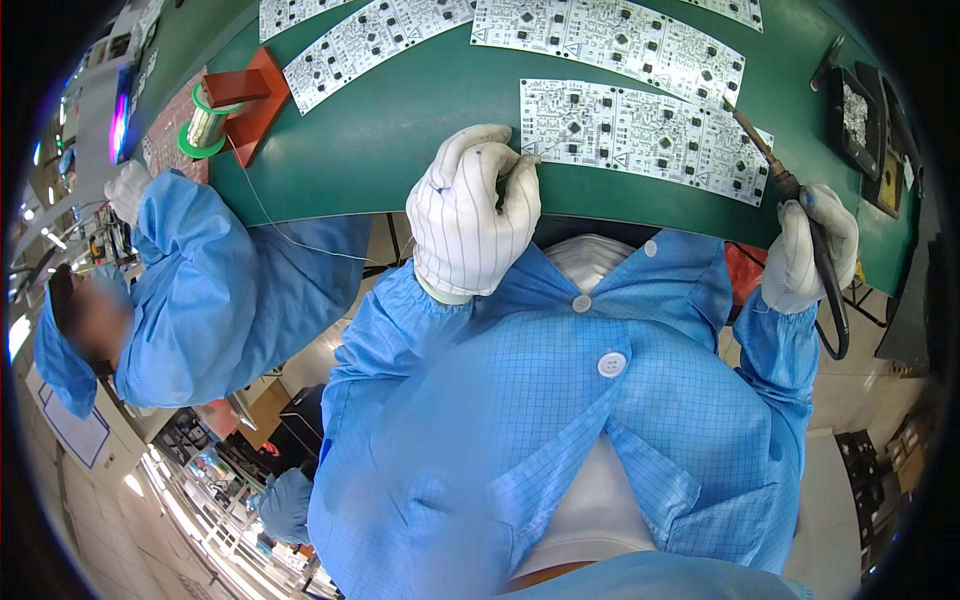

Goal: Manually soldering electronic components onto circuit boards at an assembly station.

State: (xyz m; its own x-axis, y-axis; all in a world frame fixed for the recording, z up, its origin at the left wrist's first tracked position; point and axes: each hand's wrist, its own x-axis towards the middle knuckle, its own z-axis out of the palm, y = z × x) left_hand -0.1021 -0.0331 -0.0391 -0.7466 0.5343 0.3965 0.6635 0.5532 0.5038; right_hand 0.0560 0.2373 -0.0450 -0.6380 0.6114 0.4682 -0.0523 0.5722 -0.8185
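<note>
My left hand [474, 212], in a white glove with thin stripes, is pinched closed at the left end of the nearest white circuit board panel [640, 140]. A thin solder wire [262, 205] runs from a green-rimmed spool [205, 125] down past the table edge to this hand; its end at the fingertips is too small to make out. Gloved as well, my right hand [812, 245] is closed around a soldering iron [760, 148] beyond the panel's right end. The iron's tip points up and left, over the panel's far right edge by the neighbouring panel [610, 38].
The spool hangs on a red-orange stand [262, 105] on the green tabletop [370, 165]. More circuit board panels [370, 42] lie along the far side. A dark soldering iron holder [858, 120] stands at the right. Another person in blue [220, 290] sits at the left.
</note>
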